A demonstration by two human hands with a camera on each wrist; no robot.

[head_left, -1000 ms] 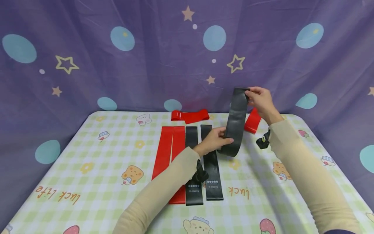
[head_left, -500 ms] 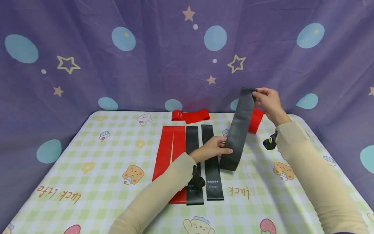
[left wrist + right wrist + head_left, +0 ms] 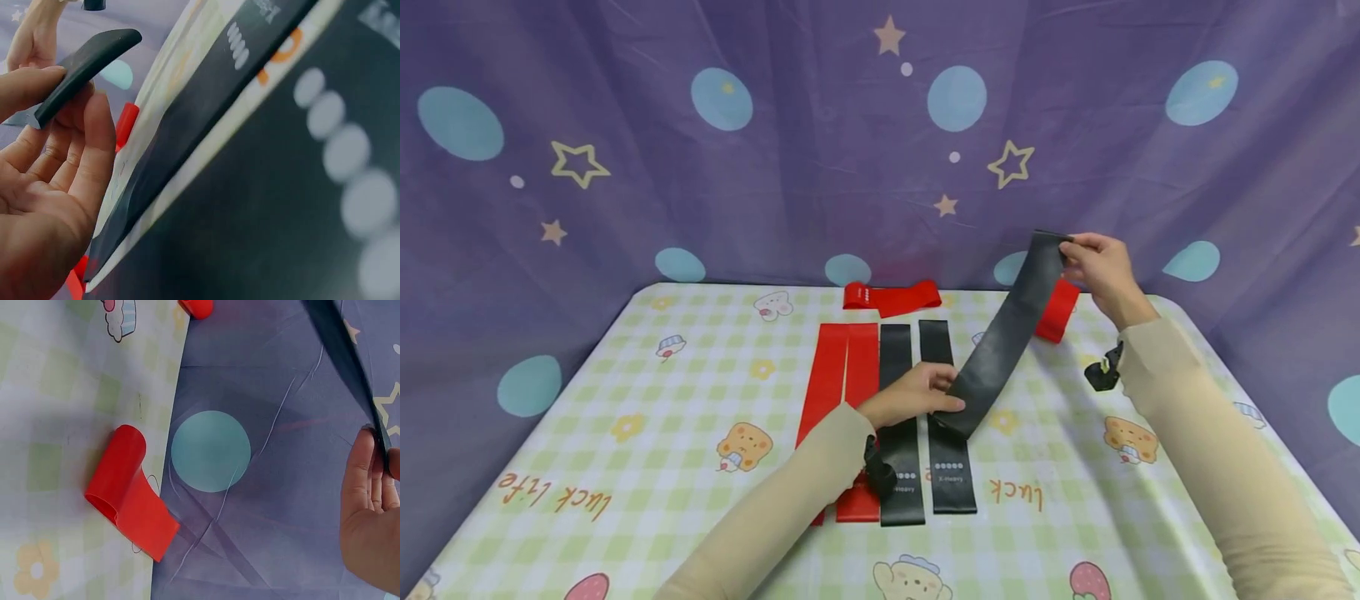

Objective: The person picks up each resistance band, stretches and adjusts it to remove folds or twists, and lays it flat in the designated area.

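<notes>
A black elastic band (image 3: 1000, 337) stretches slanted between both hands. My right hand (image 3: 1093, 262) pinches its upper end near the backdrop; that band (image 3: 350, 356) crosses the top of the right wrist view above my fingers (image 3: 365, 481). My left hand (image 3: 917, 392) pinches its lower end just above the table; the left wrist view shows the band's end (image 3: 87, 62) between thumb and fingers. Under my left hand lie two flat black bands (image 3: 947, 454) and two flat red bands (image 3: 838, 375) side by side.
A folded red band (image 3: 891, 296) lies at the table's far edge. Another curled red band (image 3: 1056, 310) (image 3: 128, 487) rests at the far right by the purple backdrop (image 3: 775, 167). The table carries a checked cartoon cloth (image 3: 662, 400).
My left hand has brought the band's lower end down and to the left, close to the table. My right hand has shifted right, so the band now slants and is stretched flatter.
</notes>
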